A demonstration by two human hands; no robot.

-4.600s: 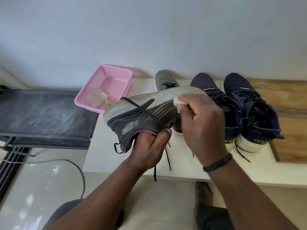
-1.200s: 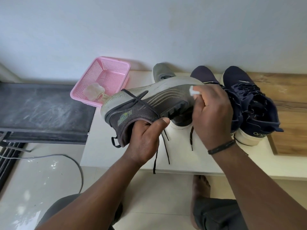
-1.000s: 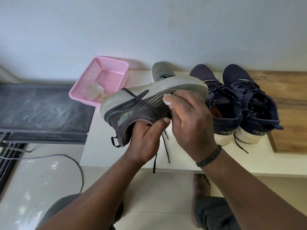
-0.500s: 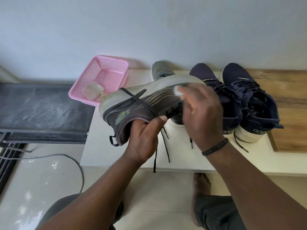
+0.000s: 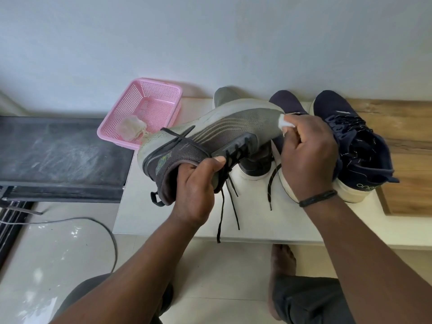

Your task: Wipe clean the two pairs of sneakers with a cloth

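Observation:
My left hand grips a grey sneaker by its heel collar, held on its side above the white table, laces dangling. My right hand pinches a small white cloth against the sneaker's toe end. The second grey sneaker stands behind, mostly hidden. Two navy sneakers stand on the table: one largely behind my right hand, the other further right.
A pink mesh basket with a crumpled rag sits at the table's back left. A dark dusty bench lies left, a wooden board right. A cable runs over the glossy floor. A bare foot is below the table.
My right hand has slid the cloth along the grey sneaker's side from near the middle to the toe end. The left hand keeps its grip on the heel.

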